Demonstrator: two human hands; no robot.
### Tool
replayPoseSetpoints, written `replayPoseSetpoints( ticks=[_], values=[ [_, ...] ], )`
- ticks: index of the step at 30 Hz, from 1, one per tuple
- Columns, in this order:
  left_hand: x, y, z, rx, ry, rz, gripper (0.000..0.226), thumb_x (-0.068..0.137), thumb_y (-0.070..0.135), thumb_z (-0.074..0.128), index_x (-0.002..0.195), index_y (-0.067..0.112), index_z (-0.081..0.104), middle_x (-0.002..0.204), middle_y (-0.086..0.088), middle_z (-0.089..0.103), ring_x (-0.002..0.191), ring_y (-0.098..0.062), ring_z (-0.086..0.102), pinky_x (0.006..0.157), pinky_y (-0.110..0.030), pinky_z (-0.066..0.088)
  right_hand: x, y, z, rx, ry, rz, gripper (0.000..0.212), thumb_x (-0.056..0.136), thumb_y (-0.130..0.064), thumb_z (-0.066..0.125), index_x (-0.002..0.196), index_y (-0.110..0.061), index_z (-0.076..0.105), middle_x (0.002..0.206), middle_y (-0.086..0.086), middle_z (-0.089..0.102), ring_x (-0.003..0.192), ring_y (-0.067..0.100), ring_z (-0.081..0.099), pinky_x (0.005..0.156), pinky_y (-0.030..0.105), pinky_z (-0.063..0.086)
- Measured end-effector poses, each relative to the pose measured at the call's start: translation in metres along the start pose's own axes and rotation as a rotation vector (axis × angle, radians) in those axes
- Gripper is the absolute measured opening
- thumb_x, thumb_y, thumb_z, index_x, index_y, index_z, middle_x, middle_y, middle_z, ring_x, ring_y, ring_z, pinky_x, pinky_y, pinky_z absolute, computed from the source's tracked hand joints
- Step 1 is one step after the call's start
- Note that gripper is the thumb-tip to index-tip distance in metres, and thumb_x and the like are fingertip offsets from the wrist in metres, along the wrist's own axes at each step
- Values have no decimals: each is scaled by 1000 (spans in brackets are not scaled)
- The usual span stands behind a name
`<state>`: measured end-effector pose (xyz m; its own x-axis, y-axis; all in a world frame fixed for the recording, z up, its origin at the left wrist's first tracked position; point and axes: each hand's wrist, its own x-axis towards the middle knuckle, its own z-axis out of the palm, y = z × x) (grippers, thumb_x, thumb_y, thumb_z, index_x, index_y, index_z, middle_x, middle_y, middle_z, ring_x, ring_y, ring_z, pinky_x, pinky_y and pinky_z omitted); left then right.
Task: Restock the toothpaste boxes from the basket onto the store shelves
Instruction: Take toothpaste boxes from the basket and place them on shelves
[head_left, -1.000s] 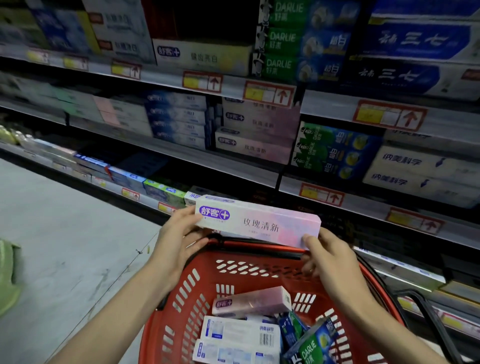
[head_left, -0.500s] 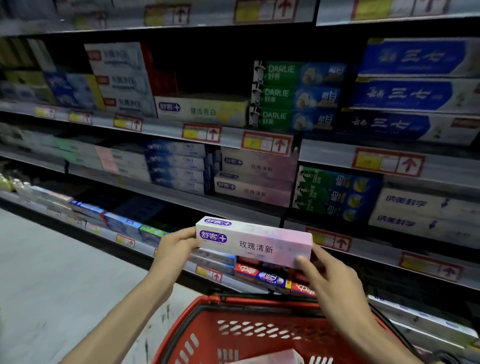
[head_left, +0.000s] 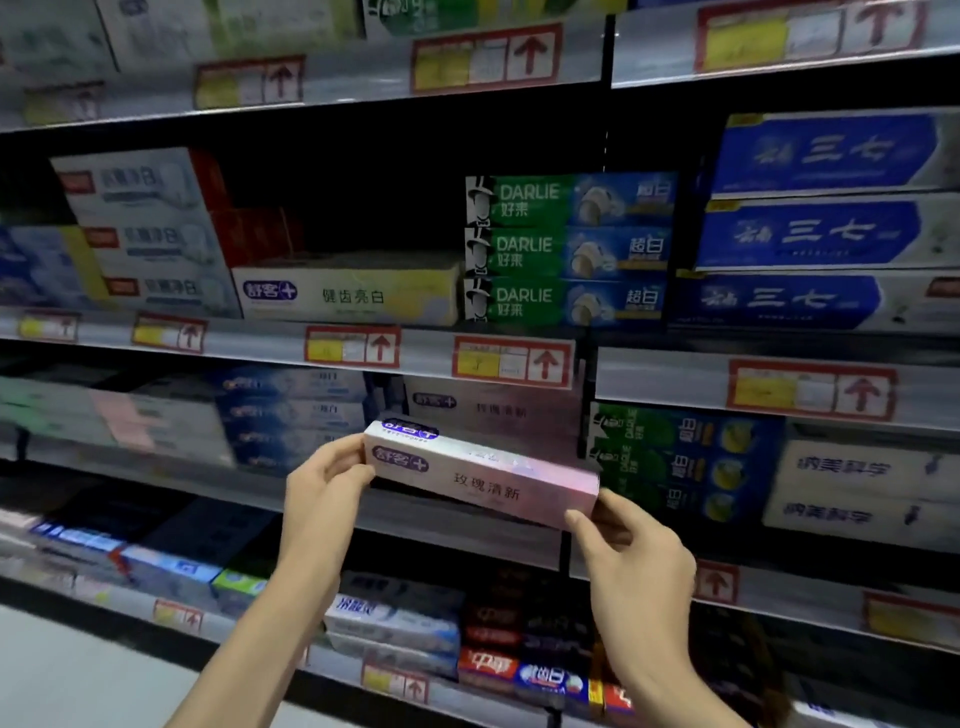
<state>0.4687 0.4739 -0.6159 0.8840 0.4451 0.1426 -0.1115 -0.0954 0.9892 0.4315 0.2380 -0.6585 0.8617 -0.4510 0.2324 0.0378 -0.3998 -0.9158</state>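
My left hand (head_left: 324, 486) and right hand (head_left: 631, 556) each pinch one end of the pink toothpaste box (head_left: 480, 473), held level just before matching pink boxes (head_left: 493, 408) on the shelf

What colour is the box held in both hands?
The box is pink and white with a purple logo; head view.

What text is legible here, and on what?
"舒客", "玫瑰清新": held pink box
"健齿亮白": yellow-white box
"DARLIE 好来", "超白": green boxes
"三七": blue boxes
"纳美科学": white boxes
Blurred, unreadable: price tags
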Motion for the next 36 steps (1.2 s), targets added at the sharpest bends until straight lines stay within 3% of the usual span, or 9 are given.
replayPoseSetpoints(
  ticks=[5,8,13,17,22,25,30,34,36],
  values=[
    [26,-7,20,-74,-9,-15,40,95,-12,54,117,20,63,107,12,70,96,6,62,97,-27,48,19,-14,19,21,17,42,44,95,-31,73,137,-15,67,75,-20,61,69,-4,60,73,20,45],
    [33,-12,31,-88,3,-26,43,94,-16,51,98,26,61,93,20,64,78,15,60,83,-19,45,28,-22,26,52,-32,58,33,97,-25,68,129,-17,66,78,-18,62,63,0,58,59,12,42],
    [50,-23,41,-40,61,10,44,89,-18,48,106,18,66,88,5,68,77,-15,55,66,-20,40,37,-32,38,91,-77,101,21,93,-12,67,92,-23,50,91,-1,62,75,14,60,55,22,40],
    [58,-30,44,59,72,-52,38,88,-13,51,113,11,66,81,-6,61,70,-22,49,58,-29,35,36,-29,52,60,-107,124,16,91,-7,67,91,-17,54,93,2,63,76,12,60,57,21,43],
    [52,-36,48,166,29,-86,35,90,-11,49,113,13,59,90,-8,64,70,-21,53,60,-27,40,33,-27,64,-120,-85,145,11,89,-13,65,85,-14,54,96,7,58,96,28,56,82,45,56],
    [51,-32,46,160,28,-66,35,91,-12,48,111,13,60,85,-5,62,65,-18,49,58,-27,38,31,-30,63,-126,-64,127,13,88,-12,66,85,-15,53,94,7,59,94,30,60,79,46,58],
    [48,-33,43,187,62,-50,31,94,-5,52,114,13,66,94,-11,68,71,-20,55,61,-29,40,21,-25,54,-124,-106,116,20,92,-12,64,108,-17,54,108,-1,53,108,20,54,91,39,52],
    [37,-31,41,227,103,-26,27,95,3,55,106,24,67,103,-7,71,94,-30,64,80,-34,46,1,-14,29,-162,-207,83,63,98,-15,61,154,-27,35,140,-9,43,131,12,45,106,30,42],
    [23,-25,40,242,69,-51,26,98,4,56,108,26,65,106,-3,69,99,-26,62,86,-33,43,-10,-12,10,-150,-291,71,70,99,-16,60,158,-36,28,147,-16,37,141,8,37,116,34,39]
  ],
)
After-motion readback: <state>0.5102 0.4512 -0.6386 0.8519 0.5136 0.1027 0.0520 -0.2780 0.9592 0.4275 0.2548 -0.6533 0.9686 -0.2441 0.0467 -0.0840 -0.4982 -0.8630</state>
